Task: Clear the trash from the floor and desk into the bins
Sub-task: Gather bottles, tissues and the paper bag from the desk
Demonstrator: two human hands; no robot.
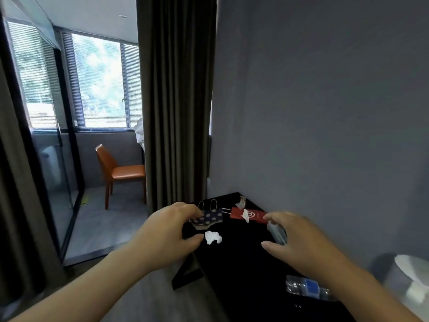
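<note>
The black desk [243, 263] carries trash. A blue dotted paper bag [212, 218] lies at its far left, and a red paper bag [254, 216] with a white scrap [245, 214] on it lies beside it. A crumpled white tissue [213, 237] sits nearer to me. My left hand [167, 231] is open, its fingertips at the dotted bag's left edge and its thumb beside the tissue. My right hand [294, 238] is open, spread over a clear plastic item [276, 231] that lies between thumb and fingers. A clear bottle with a blue label [307, 288] lies partly under my right forearm.
A small crumpled wrapper [241, 202] lies at the desk's far corner. A white-lined bin [413, 275] stands at the right by the grey wall. A brown curtain [176, 101] hangs behind the desk. An orange chair [120, 170] stands beyond it, with a glass partition [58, 182] at left.
</note>
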